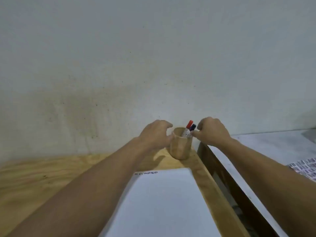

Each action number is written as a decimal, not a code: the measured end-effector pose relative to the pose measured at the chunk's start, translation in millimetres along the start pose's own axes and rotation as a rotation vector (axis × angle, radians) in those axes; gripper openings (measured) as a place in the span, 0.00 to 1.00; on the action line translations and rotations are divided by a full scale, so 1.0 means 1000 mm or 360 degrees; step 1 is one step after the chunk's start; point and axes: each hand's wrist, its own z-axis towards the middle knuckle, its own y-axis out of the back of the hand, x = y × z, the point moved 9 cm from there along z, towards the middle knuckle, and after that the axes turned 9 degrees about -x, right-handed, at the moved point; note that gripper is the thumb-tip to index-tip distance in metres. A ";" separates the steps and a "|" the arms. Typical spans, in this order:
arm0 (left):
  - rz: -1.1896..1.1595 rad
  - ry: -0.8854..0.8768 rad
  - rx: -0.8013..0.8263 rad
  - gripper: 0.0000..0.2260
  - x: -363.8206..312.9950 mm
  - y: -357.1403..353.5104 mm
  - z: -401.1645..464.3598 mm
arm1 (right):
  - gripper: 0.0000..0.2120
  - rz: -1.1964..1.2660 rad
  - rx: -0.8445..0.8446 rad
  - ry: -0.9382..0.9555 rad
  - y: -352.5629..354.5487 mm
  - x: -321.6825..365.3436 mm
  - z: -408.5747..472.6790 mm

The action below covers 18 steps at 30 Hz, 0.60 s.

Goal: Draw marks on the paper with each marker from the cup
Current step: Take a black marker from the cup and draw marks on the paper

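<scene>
Head camera: two bare forearms reach forward over a wooden table (51,177) toward one wooden cup (180,146) standing at the table's far right corner, near a pale wall (119,57). Two markers stand in the cup, leaning right: one with a red cap (189,124) and, just beside it, one with a dark blue or purple cap (193,127); their white barrels show above the rim. The left hand (154,134) sits at the cup's left side, fingers curled and spread, its thumb at or touching the rim; it is open and grips nothing that can be seen. The right hand (211,131) is at the cup's right side, fingers bent loosely, thumb tip near the rim just beside the dark-capped marker; whether it touches the marker cannot be told, and it holds nothing. One spiral-bound pad of white paper (162,202) lies on the table nearer the camera, its binding edge facing the cup, the top sheet blank. To the right of the table, a dark wooden frame (222,171) borders a grey surface (273,151), with one patterned cloth (304,166) at the right edge.
</scene>
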 end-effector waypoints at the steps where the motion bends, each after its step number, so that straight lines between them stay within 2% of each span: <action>1: -0.0007 0.0000 0.0016 0.21 -0.001 -0.004 0.001 | 0.20 0.0067 0.0028 -0.0100 -0.007 -0.005 -0.001; 6: 0.0008 -0.0001 0.0073 0.15 -0.004 -0.029 0.004 | 0.22 0.0312 -0.0010 -0.0389 -0.032 -0.020 -0.005; 13: -0.0149 0.0067 -0.0028 0.16 0.005 -0.042 -0.004 | 0.11 0.0498 -0.0272 -0.0452 -0.033 -0.018 -0.006; 18: -0.0195 0.0043 -0.0035 0.19 0.008 -0.044 -0.006 | 0.10 0.0766 -0.0362 -0.0487 -0.017 -0.011 -0.005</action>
